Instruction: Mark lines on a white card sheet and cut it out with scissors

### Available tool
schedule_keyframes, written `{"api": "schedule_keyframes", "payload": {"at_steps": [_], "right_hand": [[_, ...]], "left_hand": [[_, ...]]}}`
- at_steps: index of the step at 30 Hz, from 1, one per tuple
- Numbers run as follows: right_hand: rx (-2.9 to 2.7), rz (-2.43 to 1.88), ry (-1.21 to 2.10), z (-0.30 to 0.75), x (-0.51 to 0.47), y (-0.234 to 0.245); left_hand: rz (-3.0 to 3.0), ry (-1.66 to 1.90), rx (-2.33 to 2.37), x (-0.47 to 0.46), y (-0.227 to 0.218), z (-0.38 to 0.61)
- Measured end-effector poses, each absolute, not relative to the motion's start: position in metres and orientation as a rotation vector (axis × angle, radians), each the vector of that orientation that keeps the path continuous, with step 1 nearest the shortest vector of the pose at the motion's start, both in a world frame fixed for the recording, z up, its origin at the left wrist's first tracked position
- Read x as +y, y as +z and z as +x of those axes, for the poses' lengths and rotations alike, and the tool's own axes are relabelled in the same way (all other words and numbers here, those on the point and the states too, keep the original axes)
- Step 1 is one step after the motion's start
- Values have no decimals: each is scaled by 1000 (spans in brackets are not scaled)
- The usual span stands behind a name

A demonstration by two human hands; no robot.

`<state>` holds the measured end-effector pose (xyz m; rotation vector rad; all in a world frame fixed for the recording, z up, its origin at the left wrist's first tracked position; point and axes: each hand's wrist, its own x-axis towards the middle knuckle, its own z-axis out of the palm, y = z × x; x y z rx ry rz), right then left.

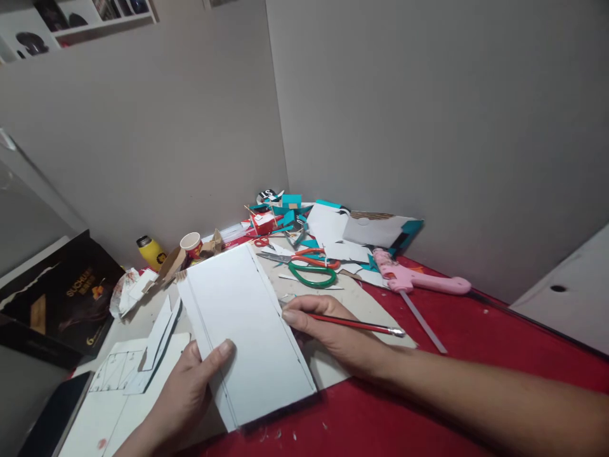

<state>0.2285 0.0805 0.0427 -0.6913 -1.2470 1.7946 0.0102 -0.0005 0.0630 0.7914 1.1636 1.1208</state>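
A white rectangular piece of cardboard (242,330) is held up at a tilt, with pencil lines along its long edges. My left hand (193,384) grips its lower left edge, thumb on top and fingers beneath. At the right edge, my right hand (328,327) is closed on a red-and-black pencil (354,324), whose silver end points right. The pencil's tip is hidden by the fingers, and whether they also pinch the cardboard I cannot tell. Just beyond lie green-handled scissors (311,275) and orange-handled scissors (316,257).
A pink glue gun (428,279) with a glue stick lies right on the red tabletop (457,339). White and teal cardboard scraps (328,225) pile up behind. At left are a paper cup (191,243), a yellow bottle (151,252), a black box (66,292) and a drawn sheet (85,412).
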Motion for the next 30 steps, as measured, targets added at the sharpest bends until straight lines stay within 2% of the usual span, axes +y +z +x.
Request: {"api": "schedule_keyframes", "payload": {"at_steps": [20, 30], "right_hand": [[-1097, -687, 1827, 227, 85, 35], [-1110, -696, 1862, 226, 85, 32]], "left_hand": [[956, 985, 1098, 0, 62, 6], [874, 1050, 1128, 3, 55, 14]]}}
